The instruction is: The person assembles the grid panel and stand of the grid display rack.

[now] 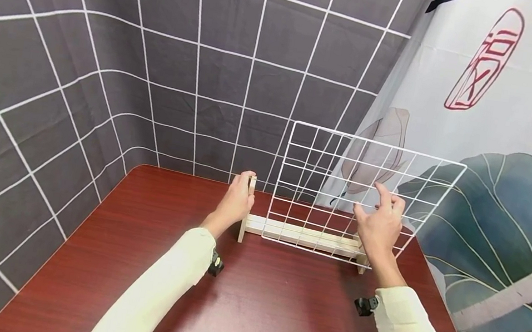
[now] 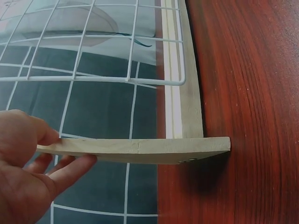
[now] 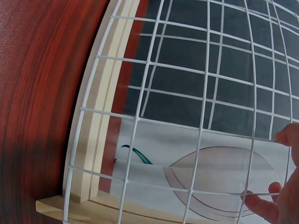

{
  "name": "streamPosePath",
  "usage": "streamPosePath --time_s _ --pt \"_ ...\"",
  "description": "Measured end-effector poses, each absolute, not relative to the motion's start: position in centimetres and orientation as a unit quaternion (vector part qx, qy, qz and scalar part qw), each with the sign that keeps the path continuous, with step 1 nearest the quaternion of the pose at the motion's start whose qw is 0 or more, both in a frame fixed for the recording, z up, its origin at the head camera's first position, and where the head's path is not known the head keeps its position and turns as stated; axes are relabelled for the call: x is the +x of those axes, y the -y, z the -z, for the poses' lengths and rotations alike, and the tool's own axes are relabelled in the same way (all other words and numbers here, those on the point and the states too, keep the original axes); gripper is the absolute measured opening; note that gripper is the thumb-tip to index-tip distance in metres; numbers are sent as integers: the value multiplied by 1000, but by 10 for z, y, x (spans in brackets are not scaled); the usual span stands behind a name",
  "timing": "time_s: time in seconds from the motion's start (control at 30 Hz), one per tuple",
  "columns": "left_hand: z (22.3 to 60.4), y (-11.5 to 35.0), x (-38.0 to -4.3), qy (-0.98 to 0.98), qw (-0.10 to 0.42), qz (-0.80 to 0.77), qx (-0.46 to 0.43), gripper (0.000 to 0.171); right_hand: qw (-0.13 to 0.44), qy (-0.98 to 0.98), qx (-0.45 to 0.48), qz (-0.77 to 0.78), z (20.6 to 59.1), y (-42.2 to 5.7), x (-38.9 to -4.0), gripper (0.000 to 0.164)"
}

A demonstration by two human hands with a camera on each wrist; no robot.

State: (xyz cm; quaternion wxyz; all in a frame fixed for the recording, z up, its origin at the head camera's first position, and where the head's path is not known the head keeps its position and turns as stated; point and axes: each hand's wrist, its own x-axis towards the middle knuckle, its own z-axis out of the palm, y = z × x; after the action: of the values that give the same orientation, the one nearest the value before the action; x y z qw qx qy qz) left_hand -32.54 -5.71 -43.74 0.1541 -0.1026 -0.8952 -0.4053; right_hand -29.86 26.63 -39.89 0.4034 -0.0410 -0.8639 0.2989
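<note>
A pale wooden stand has a long crossbar [image 1: 254,224] between two end boards. My left hand [image 1: 236,201] pinches the top of the left end board [image 2: 140,145], thumb on one side and fingers on the other. My right hand [image 1: 381,226] holds a white wire grid panel [image 3: 138,119] near its right side, thumb and fingers spread among the wires. The panel stands tilted, its lower edge along the front of the crossbar. Its lower left corner lies a short way in from the left board. The right end board [image 1: 363,264] is partly hidden behind the right hand and wires.
The stand is on a dark red wooden table [image 1: 248,298] near its far edge. Behind hangs a grey curtain [image 1: 158,62] with white lines. A white curtain [image 1: 428,86] with leaf patterns hangs to the right.
</note>
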Motion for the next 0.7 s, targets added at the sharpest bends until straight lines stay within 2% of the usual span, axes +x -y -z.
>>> streamPosePath --time_s 0.27,0.7 --pt "440 55 -327 894 159 405 -104 59 411 862 -37 -293 391 -265 -300 62" --pt "443 54 -326 893 178 396 -115 59 416 856 -44 -305 345 -258 -308 63"
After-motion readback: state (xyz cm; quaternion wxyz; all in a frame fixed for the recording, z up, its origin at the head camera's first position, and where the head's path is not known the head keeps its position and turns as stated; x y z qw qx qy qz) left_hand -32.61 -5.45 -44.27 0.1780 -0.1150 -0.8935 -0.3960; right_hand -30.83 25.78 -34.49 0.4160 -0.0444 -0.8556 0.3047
